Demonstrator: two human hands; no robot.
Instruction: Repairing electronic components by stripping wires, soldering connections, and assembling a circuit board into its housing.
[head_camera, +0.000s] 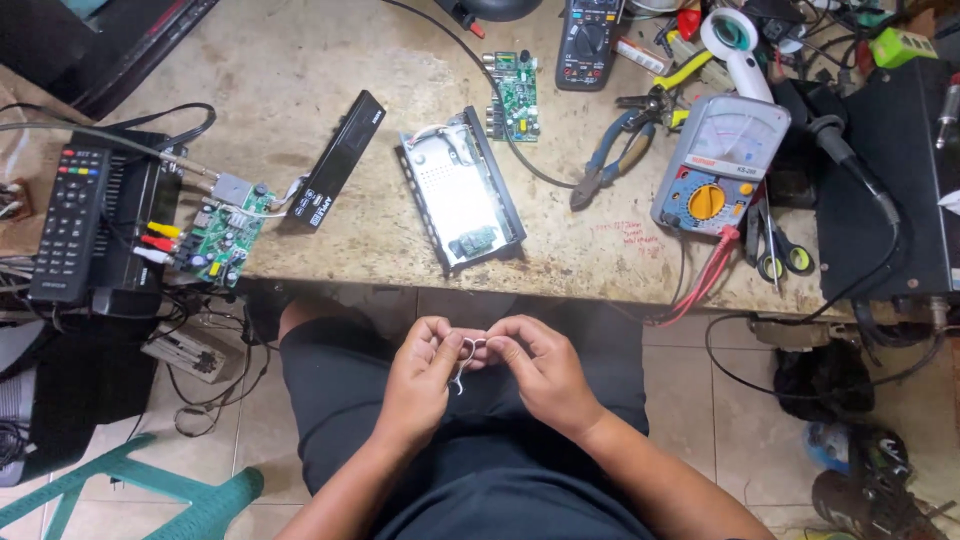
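Pinched between fingertips of left hand (425, 368) and right hand (535, 365) above dark-shorted lap: thin white wire (463, 366), below edge of mottled stone-textured table (300, 70) bearing open rectangular metal casing (460, 190), green circuit board (513, 95).

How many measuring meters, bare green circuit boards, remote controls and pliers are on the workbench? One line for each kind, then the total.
Measuring meters: 2 (analog multimeter, digital multimeter)
Bare green circuit boards: 2 (left board, top board)
Remote controls: 1 (remote control)
Pliers: 1 (blue-handled pliers)
Total: 6
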